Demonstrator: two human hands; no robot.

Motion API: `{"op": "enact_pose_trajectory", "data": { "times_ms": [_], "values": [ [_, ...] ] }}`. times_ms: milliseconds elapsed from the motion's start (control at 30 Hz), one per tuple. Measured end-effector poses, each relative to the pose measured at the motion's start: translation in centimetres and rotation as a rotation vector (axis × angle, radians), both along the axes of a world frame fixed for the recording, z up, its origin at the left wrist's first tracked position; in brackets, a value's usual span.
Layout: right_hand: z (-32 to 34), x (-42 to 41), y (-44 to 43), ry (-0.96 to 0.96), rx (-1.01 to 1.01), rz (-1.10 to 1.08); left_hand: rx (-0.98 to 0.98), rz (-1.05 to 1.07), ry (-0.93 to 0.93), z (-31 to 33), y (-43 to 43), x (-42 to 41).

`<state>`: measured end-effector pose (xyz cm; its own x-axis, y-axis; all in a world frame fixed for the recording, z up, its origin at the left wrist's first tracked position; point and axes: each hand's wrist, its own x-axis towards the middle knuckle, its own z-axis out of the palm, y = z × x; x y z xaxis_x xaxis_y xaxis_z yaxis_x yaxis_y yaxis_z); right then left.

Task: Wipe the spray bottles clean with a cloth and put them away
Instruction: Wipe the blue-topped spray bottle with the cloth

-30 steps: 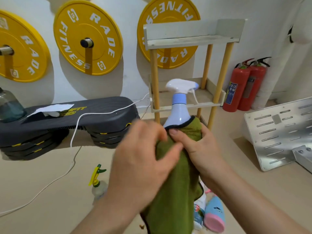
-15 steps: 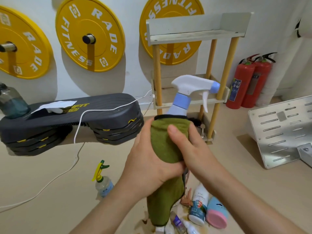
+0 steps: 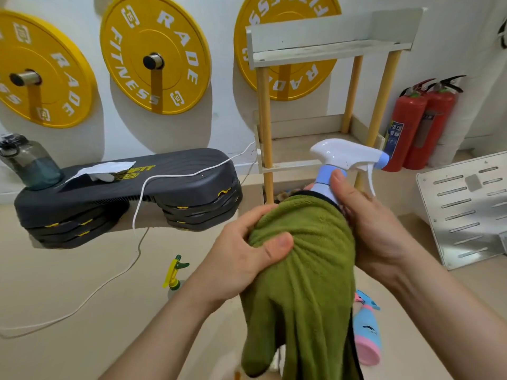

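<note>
Wood posts and white boards make up the shelf (image 3: 329,48) against the wall. In front of it hangs the green cloth (image 3: 301,256), draped over the body of the spray bottle (image 3: 343,157), which I hold in the air before the shelf's middle board. My left hand (image 3: 241,259) is curled round the cloth-covered body, thumb pressed into the folds. My right hand (image 3: 375,231) grips the bottle's shoulder, thumb up on the lilac collar.

The risk, I reckon, is that the cloth slides on smooth plastic and a hard twist slips the bottle loose, or that a finger catches the trigger and it sprays.

The bottle shows a glossy white head, a lilac nozzle tip and a trigger hanging down. On the floor before the shelf lie a pink-and-blue bottle (image 3: 367,335) and, further left, a yellow-topped bottle (image 3: 174,272).
</note>
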<state>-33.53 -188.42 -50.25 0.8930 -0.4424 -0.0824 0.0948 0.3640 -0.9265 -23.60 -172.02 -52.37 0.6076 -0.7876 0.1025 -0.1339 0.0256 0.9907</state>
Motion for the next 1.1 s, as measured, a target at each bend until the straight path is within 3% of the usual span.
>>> {"op": "enact_pose_trajectory", "data": {
  "times_ms": [167,300,333,467,567,667,867,1000,1100],
  "values": [
    [0.2,0.2,1.1,-0.041,0.044,0.043,-0.076,0.205,0.07,-0.9,-0.9,-0.6],
    [-0.5,0.7,2.8,-0.115,0.092,0.007,0.144,0.431,-0.225,-1.6,-1.4,-0.3],
    [-0.7,0.8,3.1,-0.126,0.097,-0.021,0.165,0.482,-0.223,-1.3,-1.4,-0.4],
    [-0.9,1.6,3.2,-0.131,0.092,-0.179,0.083,0.258,-0.073,-0.5,-1.5,-1.7],
    [-1.1,2.1,2.9,-0.068,0.045,-0.291,0.144,0.061,-0.2,-0.7,-1.5,-1.9],
    [-1.6,2.5,3.0,0.004,0.049,-0.297,0.251,0.079,-0.271,-0.7,-1.4,-1.4],
    [-1.1,2.4,3.5,-0.002,-0.285,-0.056,0.103,-0.091,0.173,-0.4,-1.3,0.1],
    [-1.3,2.9,2.9,-0.027,-0.515,0.055,0.077,-0.186,0.197,0.3,-1.4,0.0],
    [-1.1,2.7,1.7,0.137,-0.376,0.293,0.044,0.021,0.128,0.4,-2.2,-1.0]
  ]
}}
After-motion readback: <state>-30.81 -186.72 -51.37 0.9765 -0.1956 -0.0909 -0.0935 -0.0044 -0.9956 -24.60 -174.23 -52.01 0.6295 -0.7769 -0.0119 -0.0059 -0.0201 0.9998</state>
